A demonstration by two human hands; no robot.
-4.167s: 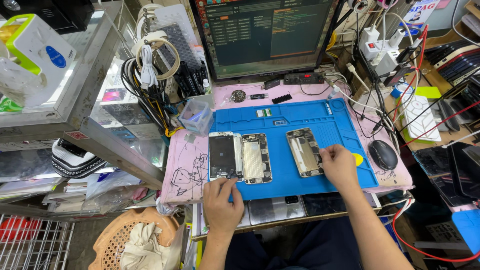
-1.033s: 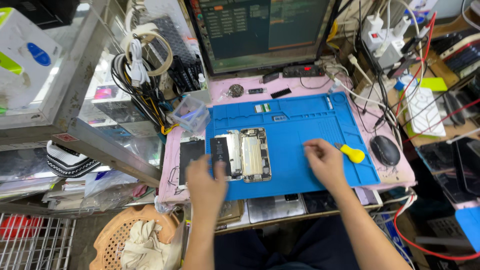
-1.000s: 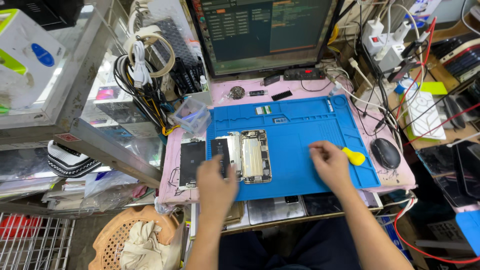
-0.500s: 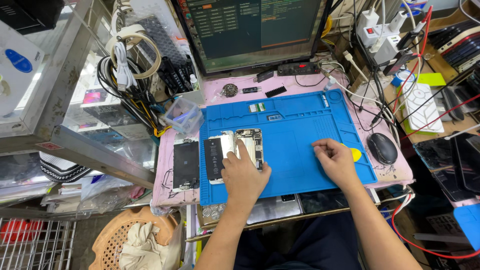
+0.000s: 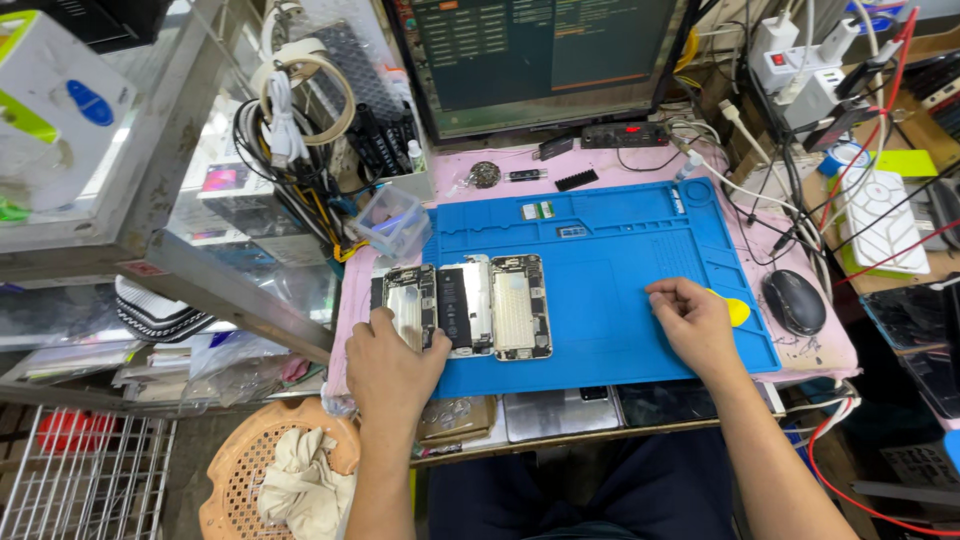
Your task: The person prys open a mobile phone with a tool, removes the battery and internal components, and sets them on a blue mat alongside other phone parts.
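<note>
An opened phone (image 5: pixel 495 305) lies in flat pieces side by side at the left edge of the blue work mat (image 5: pixel 610 250); its battery and inner metal plates show. My left hand (image 5: pixel 390 365) grips the near end of the leftmost piece (image 5: pixel 408 298), thumb pointing toward the battery part. My right hand (image 5: pixel 695 325) rests on the mat to the right with its fingers curled, and I see nothing in it. A yellow pry tool (image 5: pixel 738 311) lies just beyond its knuckles.
A black mouse (image 5: pixel 795 301) sits at the mat's right. A monitor (image 5: pixel 540 55) stands behind, with a small clear box (image 5: pixel 392 222), cables and power strips (image 5: pixel 800 70) around it. More phones (image 5: pixel 560 410) lie along the front edge. A metal shelf (image 5: pixel 180 250) stands on the left.
My left hand has moved from the middle of the opened phone to its left end. The right hand stays curled on the mat near the yellow tool.
</note>
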